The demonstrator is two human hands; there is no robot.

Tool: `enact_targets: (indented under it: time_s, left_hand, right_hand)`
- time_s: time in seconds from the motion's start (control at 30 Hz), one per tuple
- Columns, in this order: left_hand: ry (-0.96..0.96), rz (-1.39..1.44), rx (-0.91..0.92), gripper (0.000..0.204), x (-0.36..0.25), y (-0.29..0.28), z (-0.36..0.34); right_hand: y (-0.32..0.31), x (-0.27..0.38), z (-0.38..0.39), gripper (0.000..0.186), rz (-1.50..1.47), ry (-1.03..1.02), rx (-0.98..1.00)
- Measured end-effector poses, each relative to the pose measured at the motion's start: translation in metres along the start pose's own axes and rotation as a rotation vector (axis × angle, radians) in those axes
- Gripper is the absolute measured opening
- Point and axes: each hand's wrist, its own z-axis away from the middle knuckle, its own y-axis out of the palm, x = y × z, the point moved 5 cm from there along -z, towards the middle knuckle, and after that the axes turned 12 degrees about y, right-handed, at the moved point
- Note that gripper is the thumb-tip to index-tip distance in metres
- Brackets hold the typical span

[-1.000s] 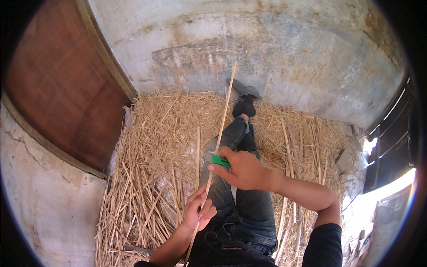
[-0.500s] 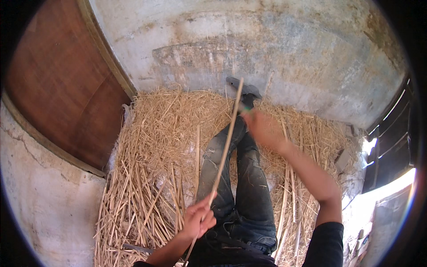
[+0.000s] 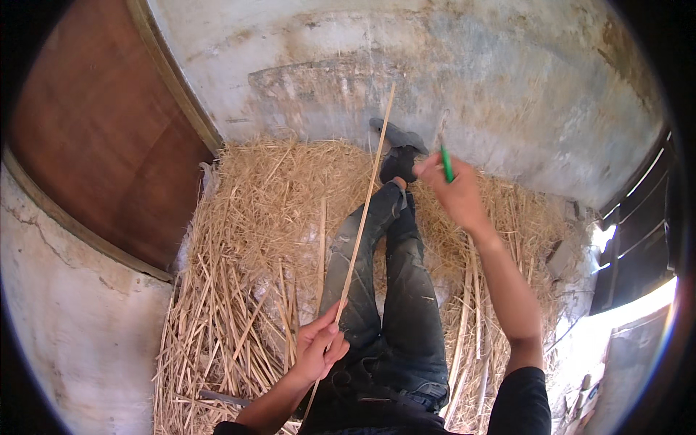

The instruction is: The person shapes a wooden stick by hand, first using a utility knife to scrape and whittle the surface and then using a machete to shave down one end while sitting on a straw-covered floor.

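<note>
My left hand (image 3: 320, 349) is closed around the lower part of a long thin bamboo strip (image 3: 355, 250). The strip slants up and away over my legs, its far tip standing in front of the wall. My right hand (image 3: 454, 194) is to the right of the strip's upper half and apart from it. Its fingers are wrapped round a slim green-handled tool (image 3: 446, 165). The blade or working end of that tool cannot be made out.
My outstretched legs (image 3: 409, 290) in dark trousers end at grey shoes (image 3: 399, 135) by a stained wall (image 3: 464, 65). Fine shavings (image 3: 290, 174) and loose strips (image 3: 210, 341) cover the floor. A brown door panel (image 3: 109, 138) stands at left, dark slats (image 3: 638, 225) at right.
My right hand has moved away from the strip, to the right and slightly farther off, with the green-handled tool. The strip's far end reaches higher; my left hand has shifted only slightly.
</note>
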Motion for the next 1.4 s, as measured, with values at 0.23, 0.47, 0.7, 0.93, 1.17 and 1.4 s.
enact_targets:
  time_s: [0.23, 0.47, 0.7, 0.93, 1.17, 1.4]
  left_hand:
    - [0.109, -0.235, 0.060, 0.047, -0.005, 0.013, -0.015]
    - [0.089, -0.357, 0.000, 0.047, -0.001, 0.001, -0.011]
    - [0.076, -0.229, -0.016, 0.048, -0.003, -0.010, -0.013]
    - [0.004, -0.183, 0.047, 0.055, 0.006, 0.003, -0.009]
    - [-0.031, -0.195, 0.160, 0.059, 0.012, -0.001, -0.004]
    - [-0.101, -0.192, 0.154, 0.049, 0.026, -0.012, 0.018]
  right_hand:
    - [0.063, 0.045, 0.088, 0.039, 0.133, 0.030, 0.429]
    - [0.081, 0.011, 0.118, 0.026, 0.127, -0.086, 0.356]
    - [0.092, -0.022, 0.153, 0.021, -0.188, 0.258, 0.353]
    - [0.103, -0.015, 0.156, 0.015, 0.022, 0.221, 0.418]
    - [0.102, -0.043, 0.149, 0.012, -0.194, 0.121, 0.302]
    - [0.025, -0.089, 0.107, 0.011, -0.644, 0.191, -0.159]
